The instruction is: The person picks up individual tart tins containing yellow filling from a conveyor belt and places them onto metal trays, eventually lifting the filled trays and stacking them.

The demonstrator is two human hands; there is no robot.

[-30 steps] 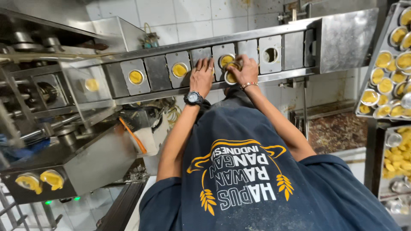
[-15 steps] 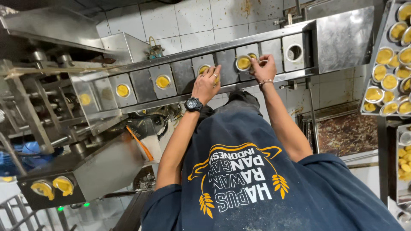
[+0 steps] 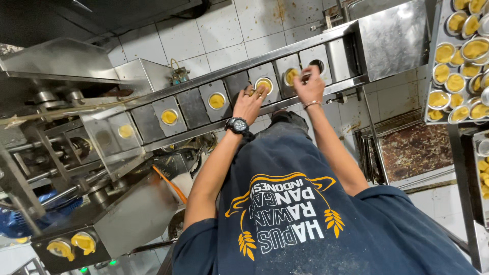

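A slanted steel conveyor of square plates carries round tart cups with yellow dough. My left hand, with a black watch on its wrist, reaches to the belt, and its fingertips pinch at the cup in one plate. My right hand, with a thin bracelet, has its fingers closed on the neighbouring cup. The plate beyond it shows an empty round hole. My dark blue shirt fills the lower middle of the view.
Racks of filled tart tins hang at the right edge. A steel machine body with rods stands left, two yellow pieces at its lower end. An orange hose runs below the belt. A stained tray lies lower right.
Both hands stay on the belt and have shifted slightly along it with the cups. The view has tilted, so the conveyor sits lower and more slanted.
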